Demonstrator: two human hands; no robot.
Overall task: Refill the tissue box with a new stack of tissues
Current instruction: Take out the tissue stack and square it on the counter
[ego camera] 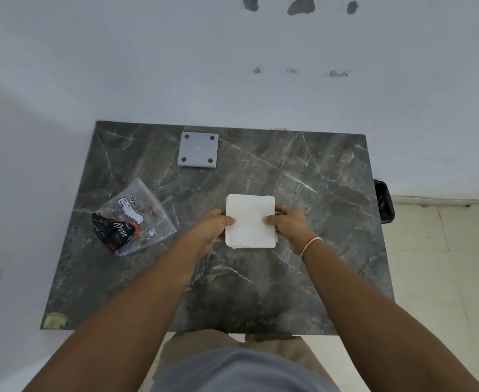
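Observation:
A square stack of white tissues (249, 220) sits at the middle of the dark marble table (303, 264). My left hand (214, 226) grips its left edge and my right hand (290, 226) grips its right edge, thumbs on top. A grey square box part (198, 149) with four dark round feet lies upside down at the back of the table, apart from the stack. Whatever is under the stack is hidden.
A crumpled clear plastic wrapper (132, 219) with black and red print lies at the left of the table. A black bin (384, 200) stands on the floor past the table's right edge. A white wall runs behind and to the left.

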